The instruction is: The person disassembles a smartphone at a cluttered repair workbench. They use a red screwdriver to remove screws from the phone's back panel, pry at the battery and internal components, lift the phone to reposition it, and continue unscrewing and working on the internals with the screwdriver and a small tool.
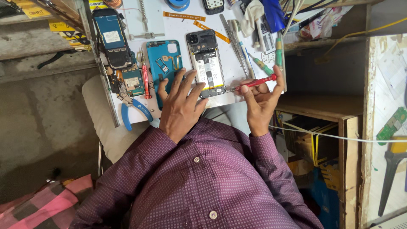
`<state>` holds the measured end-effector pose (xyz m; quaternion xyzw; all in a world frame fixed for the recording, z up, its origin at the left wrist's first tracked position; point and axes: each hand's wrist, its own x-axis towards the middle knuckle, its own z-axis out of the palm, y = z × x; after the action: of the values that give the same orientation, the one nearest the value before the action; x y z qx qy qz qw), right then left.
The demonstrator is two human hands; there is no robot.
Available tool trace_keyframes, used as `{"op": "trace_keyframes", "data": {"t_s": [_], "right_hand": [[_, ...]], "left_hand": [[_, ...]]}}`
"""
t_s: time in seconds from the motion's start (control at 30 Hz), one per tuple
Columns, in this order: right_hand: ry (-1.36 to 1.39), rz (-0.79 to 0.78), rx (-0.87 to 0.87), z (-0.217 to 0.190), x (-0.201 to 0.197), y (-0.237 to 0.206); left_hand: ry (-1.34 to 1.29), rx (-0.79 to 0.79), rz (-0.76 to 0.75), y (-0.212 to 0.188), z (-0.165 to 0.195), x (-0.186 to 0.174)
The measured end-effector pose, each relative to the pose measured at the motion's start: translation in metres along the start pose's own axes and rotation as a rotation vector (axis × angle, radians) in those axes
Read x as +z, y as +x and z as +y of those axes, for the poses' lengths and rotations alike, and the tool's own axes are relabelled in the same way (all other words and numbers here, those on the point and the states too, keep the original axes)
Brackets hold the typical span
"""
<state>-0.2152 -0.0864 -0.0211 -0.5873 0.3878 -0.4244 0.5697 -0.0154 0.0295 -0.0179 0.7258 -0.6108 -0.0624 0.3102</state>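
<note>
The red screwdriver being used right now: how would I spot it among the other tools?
Start at the white worktop and find the opened phone with its back off. Just right of its lower end, the right hand holds the red screwdriver, tip pointing at the phone. The other red-handled driver lies unheld, left of the teal back cover.

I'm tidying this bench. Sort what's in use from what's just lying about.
In use:
left hand steadying the opened black phone with exposed battery
right hand holding the thin red-handled screwdriver

Lying about:
teal plastic phone back cover
blue-handled pliers
long metal tweezers
orange flat ribbon cables
</note>
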Motion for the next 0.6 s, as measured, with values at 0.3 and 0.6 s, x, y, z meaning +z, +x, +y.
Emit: {"op": "trace_keyframes", "data": {"t_s": [0.3,0.6], "right_hand": [[-0.029,-0.009,-0.019,0.0071,0.0001,0.0000],[-0.043,-0.005,-0.012,0.0098,-0.0002,0.0003]], "left_hand": [[0.012,-0.004,0.013,-0.0002,0.0006,0.0015],[0.011,0.001,0.012,-0.0005,0.0004,0.0015]]}}
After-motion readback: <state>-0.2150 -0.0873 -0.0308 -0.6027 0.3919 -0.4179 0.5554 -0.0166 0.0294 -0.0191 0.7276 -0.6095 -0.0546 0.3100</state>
